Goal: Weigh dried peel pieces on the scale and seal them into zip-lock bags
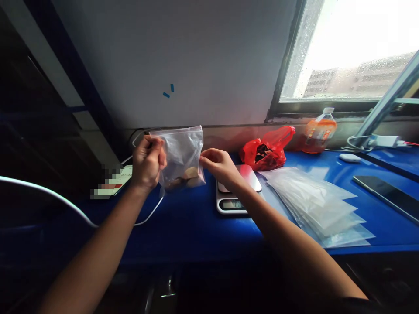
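Clear bag: Held up by two hands above the blue table (pixel 196 237), left of the kitchen scale (pixel 219 206), the clear bag (pixel 180 148) carries a few pale and brownish pieces (pixel 190 173) in its bottom.
Left hand: Closed in a fist, the left hand (pixel 149 161) grips the bag's upper left side.
Right hand: Thumb and forefinger drawn to a narrow pinch, the right hand (pixel 218 163) takes the bag's right edge, its forearm crossing over the scale.
Handling: The film looks thin and limp, so a light, even pull between the hands should keep the top edge straight; the mouth is best kept uppermost, the pieces left low and the wrist clear of the scale's plate.
Bag's mouth: Sealed or parted, it is impossible to tell from this angle.
Pieces: Blurred behind cloudy film, they defy naming or counting.
Scale display: Its digits are too small to read surely, and the right arm covers part of the scale.
Red bag: Dark contents show within the crumpled red bag (pixel 276 150), their nature unclear.
Phone: The dark phone (pixel 389 194) runs off at the right of frame.
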`<state>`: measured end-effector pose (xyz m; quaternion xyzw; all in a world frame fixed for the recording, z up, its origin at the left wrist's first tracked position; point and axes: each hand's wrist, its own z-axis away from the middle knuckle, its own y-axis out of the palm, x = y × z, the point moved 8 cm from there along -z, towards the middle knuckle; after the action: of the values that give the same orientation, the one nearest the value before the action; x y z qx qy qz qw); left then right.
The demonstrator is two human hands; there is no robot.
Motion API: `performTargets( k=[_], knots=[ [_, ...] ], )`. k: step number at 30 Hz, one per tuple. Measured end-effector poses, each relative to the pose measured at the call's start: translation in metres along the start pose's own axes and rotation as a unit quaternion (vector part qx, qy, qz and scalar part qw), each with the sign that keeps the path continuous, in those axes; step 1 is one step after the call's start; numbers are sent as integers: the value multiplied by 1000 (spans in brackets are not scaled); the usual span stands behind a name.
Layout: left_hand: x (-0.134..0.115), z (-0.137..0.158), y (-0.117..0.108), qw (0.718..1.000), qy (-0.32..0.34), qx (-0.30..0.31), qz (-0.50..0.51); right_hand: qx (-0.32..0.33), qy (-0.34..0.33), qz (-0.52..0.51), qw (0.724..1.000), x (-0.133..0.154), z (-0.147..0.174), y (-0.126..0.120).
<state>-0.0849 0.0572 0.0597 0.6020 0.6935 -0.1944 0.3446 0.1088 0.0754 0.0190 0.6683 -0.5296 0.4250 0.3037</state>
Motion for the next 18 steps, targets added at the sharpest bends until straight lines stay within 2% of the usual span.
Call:
performTargets(
  k=[2,6,10,12,15,18],
  knots=[
    [1,-1,0,1000,-5,-3,-3,-13,-4,19,1000,0,0,-3],
    [-2,-4,-13,999,-2,-42,-22,-81,7,31,996,-1,-1,-16],
    [-9,-7,-26,996,14,-68,-56,-2,65,-22,998,-6,0,-2],
    [-11,-8,-27,995,20,-66,-70,22,71,-25,997,-6,2,4],
    [-12,-8,-25,994,33,-53,-93,12,61,-11,998,-5,3,2],
    [-15,-8,-25,989,62,-47,-127,-17,22,9,1000,-2,1,-5]
  ],
)
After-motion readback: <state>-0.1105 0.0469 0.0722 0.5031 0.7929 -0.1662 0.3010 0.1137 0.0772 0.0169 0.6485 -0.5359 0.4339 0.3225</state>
